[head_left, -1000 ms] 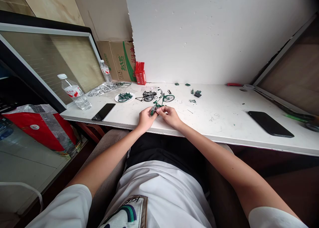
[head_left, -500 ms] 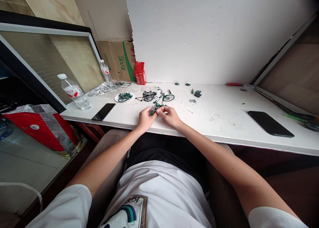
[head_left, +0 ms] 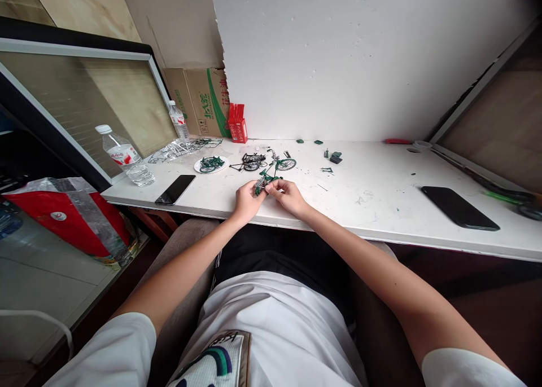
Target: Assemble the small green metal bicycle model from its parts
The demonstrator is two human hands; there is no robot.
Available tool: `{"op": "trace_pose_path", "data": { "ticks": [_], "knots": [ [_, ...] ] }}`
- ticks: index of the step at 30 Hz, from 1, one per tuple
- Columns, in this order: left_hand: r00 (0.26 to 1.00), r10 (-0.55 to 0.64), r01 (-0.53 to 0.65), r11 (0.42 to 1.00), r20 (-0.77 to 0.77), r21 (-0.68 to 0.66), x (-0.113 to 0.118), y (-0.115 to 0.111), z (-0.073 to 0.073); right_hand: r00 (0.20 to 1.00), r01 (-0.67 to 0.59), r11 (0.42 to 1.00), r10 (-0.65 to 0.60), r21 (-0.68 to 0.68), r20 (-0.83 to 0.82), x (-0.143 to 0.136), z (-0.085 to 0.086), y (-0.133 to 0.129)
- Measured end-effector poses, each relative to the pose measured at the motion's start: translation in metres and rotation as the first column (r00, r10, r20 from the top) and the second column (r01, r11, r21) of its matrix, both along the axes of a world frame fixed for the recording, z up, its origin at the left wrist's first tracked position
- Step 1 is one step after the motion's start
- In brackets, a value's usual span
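Change is barely seen, as the small green model bicycle with a spoked wheel (head_left: 278,165) is still pinched at its near end by narrowed fingers of the left hand (head_left: 247,202) and right hand (head_left: 292,199), near the flat white tabletop's (head_left: 359,178) front edge, no newly joined part being discernible.

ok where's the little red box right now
In the head view, the red box stands toward the back of the white table, left of centre, right beside the printed cardboard box and near the lower left edge of the white board.
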State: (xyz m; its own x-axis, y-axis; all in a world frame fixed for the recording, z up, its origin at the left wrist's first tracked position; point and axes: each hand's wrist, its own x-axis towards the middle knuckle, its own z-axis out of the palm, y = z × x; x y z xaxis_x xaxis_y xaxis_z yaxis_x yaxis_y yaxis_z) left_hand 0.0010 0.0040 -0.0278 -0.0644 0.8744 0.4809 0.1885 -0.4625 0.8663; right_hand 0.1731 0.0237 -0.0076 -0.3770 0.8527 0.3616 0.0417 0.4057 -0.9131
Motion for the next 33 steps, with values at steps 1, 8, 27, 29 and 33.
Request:
{"op": "trace_pose_path", "data": {
  "ticks": [1, 8, 27, 29, 33],
  "knots": [
    [1.000, 0.008, -0.008, 1.000, -0.007, 0.000, 0.0000, -0.0001, 0.0001, 1.000, 0.002, 1.000, -0.002, 0.001, -0.002, -0.0001, -0.0003, 0.0002],
    [0.999, 0.025, -0.025, 1.000, -0.020, -0.002, 0.0004, -0.0017, 0.0005, 1.000, 0.006, 1.000, -0.006, -0.002, 0.000, -0.0003, -0.0004, 0.0005],
    [0.999, 0.047, -0.046, 0.999, -0.017, 0.022, 0.0011, -0.0014, -0.0002, 1.000, -0.010, 1.000, 0.011, -0.029, 0.007, -0.0002, -0.0001, -0.0004],
    [0.998, 0.055, -0.054, 0.998, -0.030, 0.033, 0.0011, -0.0015, -0.0006, 1.000, -0.001, 1.000, 0.002, -0.021, 0.013, -0.0003, 0.0001, -0.0004],
    [0.996, 0.058, -0.056, 0.998, -0.065, 0.040, 0.0005, -0.0015, -0.0015, 1.000, -0.008, 1.000, 0.008, -0.009, 0.008, -0.0005, 0.0002, -0.0002]
  ]
}}
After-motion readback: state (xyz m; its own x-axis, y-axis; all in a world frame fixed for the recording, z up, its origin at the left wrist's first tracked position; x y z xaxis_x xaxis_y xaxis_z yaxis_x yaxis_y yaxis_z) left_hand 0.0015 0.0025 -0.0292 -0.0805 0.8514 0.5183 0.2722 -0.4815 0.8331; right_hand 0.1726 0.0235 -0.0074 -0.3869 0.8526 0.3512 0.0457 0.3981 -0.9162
